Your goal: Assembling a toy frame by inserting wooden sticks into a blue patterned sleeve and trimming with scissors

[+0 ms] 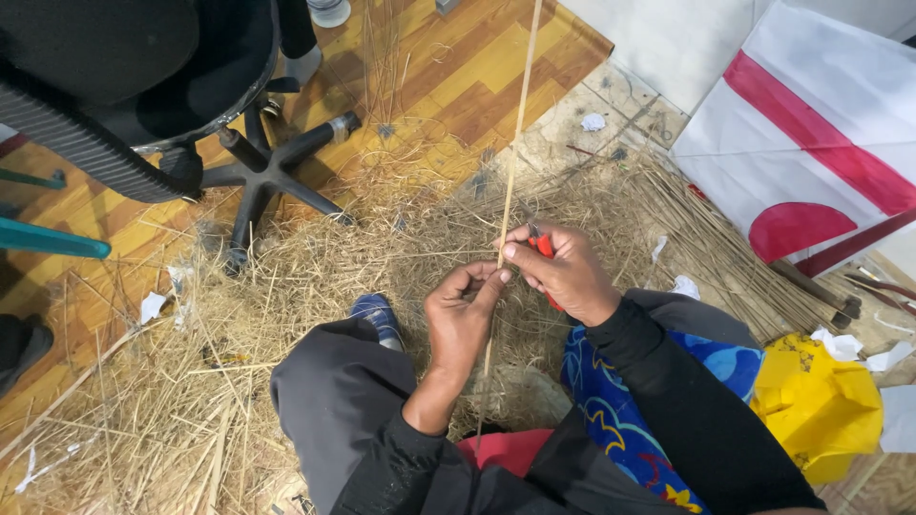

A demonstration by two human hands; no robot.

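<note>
Item 1: thin bamboo stick (516,124). I see it running from the top edge of the view down between both hands toward the lap; pale, straight, slightly tilted. Its lower end is lost behind the wrists.

Item 2: left hand (461,319). Its fingers are curled together and pinched on the stick just below the other hand.

Item 3: right hand (565,269). Its fingers are clamped around a small red-handled tool (542,245), pressed against the stick; thumb tip touching the stick. I cannot tell whether the tool is a knife or a cutter, as the blade is hidden.

Item 4: shavings and straw-like fibres (191,381), spread thickly over the wooden floor (458,76) around the knees. Judging by the pile, a good deal of splitting or shaving is already done.

Item 5: bundle of thin sticks (706,238), lying to the right on the floor near the paper kite (811,133), white with red bands. I cannot tell which sticks are finished and which remain. The stick in hand looks partway worked: the tool sits at mid-length, with the long upper stretch beyond it.

Item 6: black office chair (143,86), upper left, its star base standing in the straw.

Item 7: yellow paper (816,401), crumpled beside the right elbow; white paper scraps (682,286) scattered nearby.
</note>
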